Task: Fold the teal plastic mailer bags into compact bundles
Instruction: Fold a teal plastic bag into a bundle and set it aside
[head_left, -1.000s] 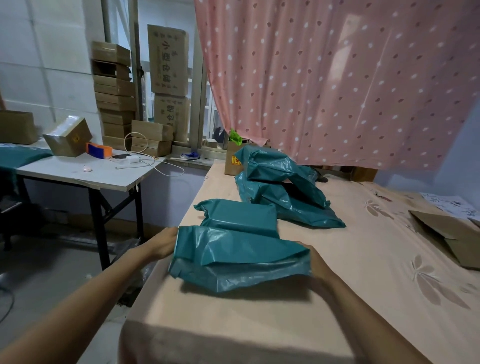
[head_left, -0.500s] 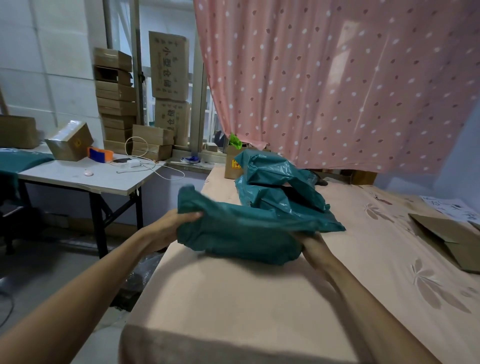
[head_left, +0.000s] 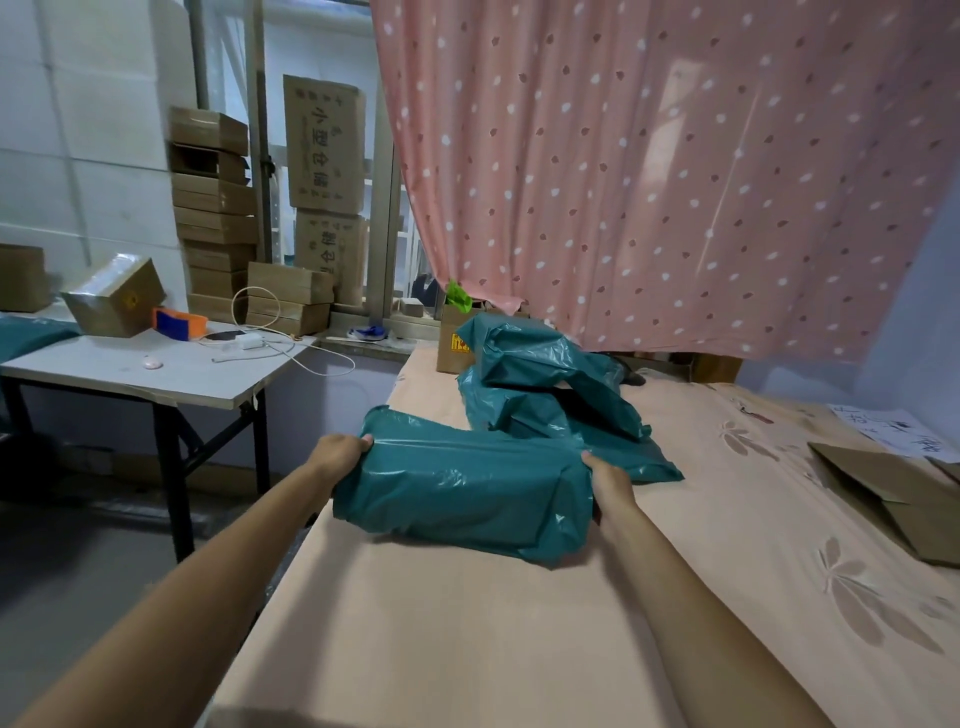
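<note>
A folded teal mailer bundle (head_left: 462, 486) lies across the near part of the peach-covered bed (head_left: 467, 623). My left hand (head_left: 340, 457) grips its left end and my right hand (head_left: 610, 483) grips its right end. Behind it another flat teal bag (head_left: 400, 418) shows only as a strip along the bundle's far-left edge. Further back, a loose heap of teal mailer bags (head_left: 545, 379) sits crumpled near the curtain.
A flattened cardboard piece (head_left: 893, 493) and printed papers (head_left: 883, 428) lie at the bed's right. A small cardboard box (head_left: 452, 348) stands behind the heap. Left of the bed is a white table (head_left: 156, 371) with a box, cables and a charger. A pink dotted curtain (head_left: 675, 182) hangs behind.
Both hands lifted the folded bag off the bed and carried it away from me, onto the flat bag that lay behind it. The bundle now looks thicker and more compact.
</note>
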